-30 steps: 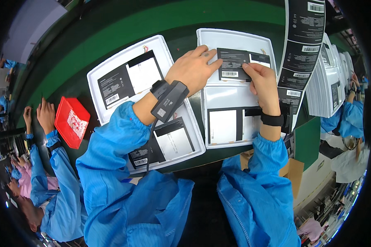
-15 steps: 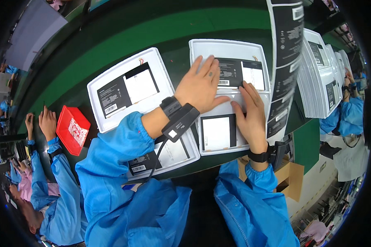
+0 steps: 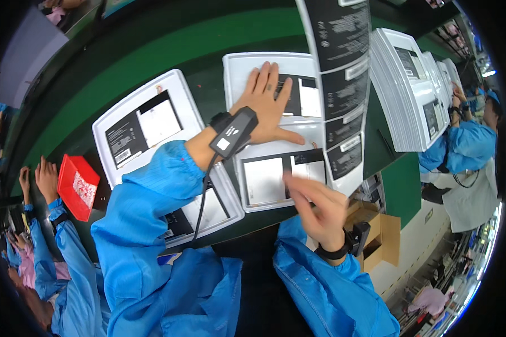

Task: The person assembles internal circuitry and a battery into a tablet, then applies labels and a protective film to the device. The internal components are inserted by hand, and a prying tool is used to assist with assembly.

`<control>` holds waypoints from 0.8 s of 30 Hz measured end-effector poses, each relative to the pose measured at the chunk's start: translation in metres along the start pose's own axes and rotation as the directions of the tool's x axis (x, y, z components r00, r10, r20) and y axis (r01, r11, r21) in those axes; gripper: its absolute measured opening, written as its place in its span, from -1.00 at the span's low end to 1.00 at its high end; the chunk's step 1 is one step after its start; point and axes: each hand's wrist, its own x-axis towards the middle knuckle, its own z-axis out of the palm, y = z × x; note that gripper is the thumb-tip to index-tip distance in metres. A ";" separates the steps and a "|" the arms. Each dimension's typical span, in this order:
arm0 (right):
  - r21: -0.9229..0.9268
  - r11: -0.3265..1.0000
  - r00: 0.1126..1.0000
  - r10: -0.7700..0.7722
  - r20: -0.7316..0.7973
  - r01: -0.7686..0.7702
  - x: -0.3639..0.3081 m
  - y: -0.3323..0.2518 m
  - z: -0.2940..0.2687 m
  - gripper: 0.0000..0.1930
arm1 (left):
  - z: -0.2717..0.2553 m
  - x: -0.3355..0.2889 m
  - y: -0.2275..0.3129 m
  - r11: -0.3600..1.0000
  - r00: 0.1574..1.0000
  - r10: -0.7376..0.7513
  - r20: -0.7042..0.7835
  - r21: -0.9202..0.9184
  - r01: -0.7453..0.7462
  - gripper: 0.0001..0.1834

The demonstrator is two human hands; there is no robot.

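My left hand (image 3: pixel 264 106) lies flat with fingers spread, over the left part of a black-and-white flat battery (image 3: pixel 309 98) in the upper white tray (image 3: pixel 239 70). Its thumb reaches toward the lower tray, where another such battery (image 3: pixel 264 180) shows its white face. Over that tray's front edge is my right hand (image 3: pixel 320 208), its fingers bent and smeared by motion; whether it holds anything cannot be made out. A strip of black printed labels (image 3: pixel 343 84) on white backing hangs just beyond it, covering the trays' right sides.
More white trays with batteries lie to the left, one at the far left (image 3: pixel 183 109) and one partly under my left arm (image 3: pixel 230 194). A red bin (image 3: pixel 67 180) holds small white pieces. Stacked trays (image 3: pixel 393 95) stand at right, above a cardboard box (image 3: pixel 391 238). Co-workers' hands (image 3: pixel 46 180) are at left.
My right hand has lifted off the battery edge and come back toward me, its fingers now bent. The left stays flat over the upper battery. The whole view has shifted.
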 end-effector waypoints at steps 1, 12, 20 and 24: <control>0.037 0.999 0.995 -0.002 -0.098 0.006 -0.014 0.000 -0.015 -0.82 | -0.009 0.002 0.006 1.000 0.999 0.009 0.043 0.011 -0.010 0.42; 0.000 0.971 0.817 0.200 -0.541 -0.237 0.011 0.063 -0.062 -0.87 | -0.015 0.008 0.093 -0.248 0.960 -0.058 0.274 -0.935 0.252 -0.56; -0.214 0.973 0.905 -0.013 -0.426 -0.086 0.015 0.046 -0.057 -0.84 | -0.033 -0.006 0.086 -0.584 0.925 -0.014 0.379 -0.754 0.300 -0.57; -0.188 0.976 0.919 0.023 -0.395 -0.105 0.017 0.035 -0.057 -0.87 | -0.037 -0.011 0.084 -0.616 0.913 0.018 0.408 -0.714 0.332 -0.56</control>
